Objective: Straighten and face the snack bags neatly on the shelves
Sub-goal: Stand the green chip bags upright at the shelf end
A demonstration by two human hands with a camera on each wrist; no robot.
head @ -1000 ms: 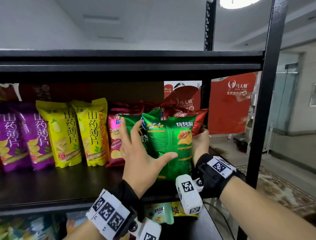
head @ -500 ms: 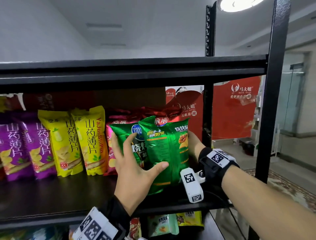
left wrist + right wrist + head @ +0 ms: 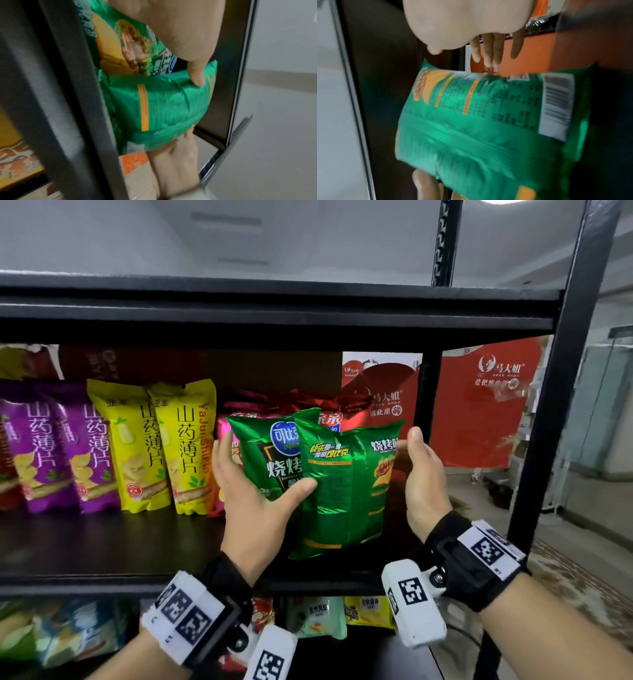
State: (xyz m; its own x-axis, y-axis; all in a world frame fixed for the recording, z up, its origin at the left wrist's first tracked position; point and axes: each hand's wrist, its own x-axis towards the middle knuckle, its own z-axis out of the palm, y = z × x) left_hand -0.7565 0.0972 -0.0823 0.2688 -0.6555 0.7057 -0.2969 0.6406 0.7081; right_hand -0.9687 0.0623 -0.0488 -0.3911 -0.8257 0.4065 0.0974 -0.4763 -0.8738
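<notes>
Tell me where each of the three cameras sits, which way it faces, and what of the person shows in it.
Head: worn on the head, facing forward and down at the shelf; both forearms, left hand and right hand flank two green chip bags.
Left wrist: looks along the left hand, thumb on the front green bag; the right hand shows beyond it.
Right wrist: looks along the right hand, fingers straight, at that bag's barcode side.
Shared: the front green bag appears in all three views.

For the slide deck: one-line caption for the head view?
Both hands, left hand and right hand, bracket two green chip bags at the shelf's right end, beside yellow bags.
</notes>
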